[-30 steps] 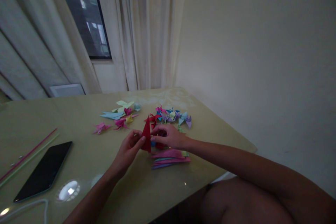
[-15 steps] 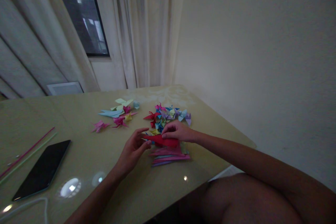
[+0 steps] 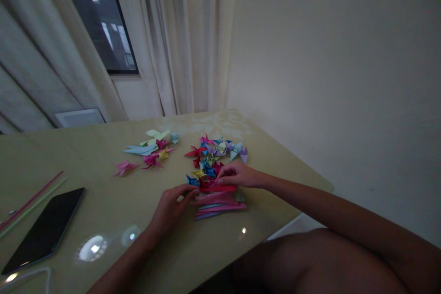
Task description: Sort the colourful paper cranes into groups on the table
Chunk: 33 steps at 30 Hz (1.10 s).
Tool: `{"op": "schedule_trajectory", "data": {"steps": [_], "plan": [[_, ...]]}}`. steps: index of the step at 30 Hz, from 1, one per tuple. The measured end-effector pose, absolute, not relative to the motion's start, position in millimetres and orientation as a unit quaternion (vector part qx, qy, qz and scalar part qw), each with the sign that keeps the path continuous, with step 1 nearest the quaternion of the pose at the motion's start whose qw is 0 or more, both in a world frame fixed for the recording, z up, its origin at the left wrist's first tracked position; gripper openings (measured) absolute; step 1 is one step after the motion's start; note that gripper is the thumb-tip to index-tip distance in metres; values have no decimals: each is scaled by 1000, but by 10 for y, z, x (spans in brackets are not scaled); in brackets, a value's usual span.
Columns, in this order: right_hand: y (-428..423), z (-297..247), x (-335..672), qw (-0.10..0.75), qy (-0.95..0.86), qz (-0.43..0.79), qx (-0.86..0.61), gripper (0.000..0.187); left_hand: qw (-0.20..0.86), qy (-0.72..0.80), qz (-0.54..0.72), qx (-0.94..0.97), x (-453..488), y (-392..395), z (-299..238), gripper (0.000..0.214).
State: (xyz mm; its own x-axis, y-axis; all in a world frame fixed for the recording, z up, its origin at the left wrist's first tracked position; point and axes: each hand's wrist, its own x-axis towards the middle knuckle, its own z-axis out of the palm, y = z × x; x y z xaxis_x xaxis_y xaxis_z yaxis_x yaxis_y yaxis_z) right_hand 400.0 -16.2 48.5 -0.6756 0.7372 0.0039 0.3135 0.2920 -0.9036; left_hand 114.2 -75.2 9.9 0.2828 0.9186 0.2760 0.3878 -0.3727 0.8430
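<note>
A folded strip of red paper (image 3: 220, 189) is held low over the table, seen nearly edge-on. My right hand (image 3: 240, 175) pinches its top edge from the right. On the other side, my left hand (image 3: 175, 200) has thumb and forefinger closed together at the strip's left end. Below the strip lies a stack of folded paper pieces (image 3: 218, 208) in pink, pale blue and purple. Just beyond my hands sits a heap of origami cranes (image 3: 220, 148) in several colours; the nearest ones are partly hidden by my right hand.
A second group of paper cranes (image 3: 150, 149) lies to the left. Farther left are a black phone (image 3: 44, 229), a pink stick (image 3: 32, 199), a green stick (image 3: 36, 206) and a white cable (image 3: 47, 275). The table's right edge runs beside my right forearm.
The red paper has turned from showing its broad face to nearly edge-on. My left fingers have closed from a spread pose. The whole view has shifted slightly.
</note>
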Motion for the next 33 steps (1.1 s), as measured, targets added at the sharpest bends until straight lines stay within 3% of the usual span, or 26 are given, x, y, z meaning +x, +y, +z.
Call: {"op": "schedule_trajectory", "data": {"steps": [7,10,13,17,19,25,33], "plan": [[-159,549,4078,210,-816,423,-335,43,405,436,370,714,1219,-800,105,32],[-146,549,4116,182,-839,394,-328,48,387,444,353,727,1207,-776,52,32],[-142,534,4156,149,-852,382,-325,53,282,476,341,760,1086,-659,9,35],[-148,486,4190,125,-859,361,-342,58,14,602,336,724,735,-423,-19,40],[-155,455,4188,113,-864,348,-345,55,-60,670,294,679,547,-335,-38,47],[-204,416,4133,130,-893,236,-360,28,-35,723,200,660,288,-223,-168,52],[-259,462,4089,127,-913,185,-342,30,-26,701,300,647,287,-138,-141,45]]}}
